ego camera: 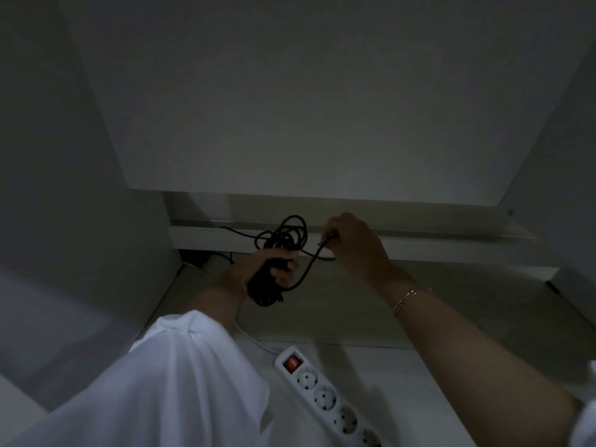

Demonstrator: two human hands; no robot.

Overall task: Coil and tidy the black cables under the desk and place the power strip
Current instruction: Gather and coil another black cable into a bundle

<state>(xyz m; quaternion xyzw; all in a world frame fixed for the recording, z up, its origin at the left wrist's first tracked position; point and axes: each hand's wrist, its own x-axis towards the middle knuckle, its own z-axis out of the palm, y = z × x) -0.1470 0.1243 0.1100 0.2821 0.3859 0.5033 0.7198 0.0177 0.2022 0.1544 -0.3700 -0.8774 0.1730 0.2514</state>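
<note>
A bundle of black cable [283,240] loops up above my left hand [258,269], which grips its lower part in a fist. A loose strand of the same cable curves down and back up to my right hand [351,240], whose fingers pinch its end. Both hands hover in the dim space under the desk, just in front of a white ledge [419,245]. A white power strip [325,398] with a red switch and several sockets lies on the floor below my right forearm, its white cord running toward the back left.
White panels close the space at left [64,188] and right [564,156], with the desk's back panel [306,108] ahead. Dark plugs or cables [196,258] sit in the back-left corner under the ledge. My white sleeve fills the lower left.
</note>
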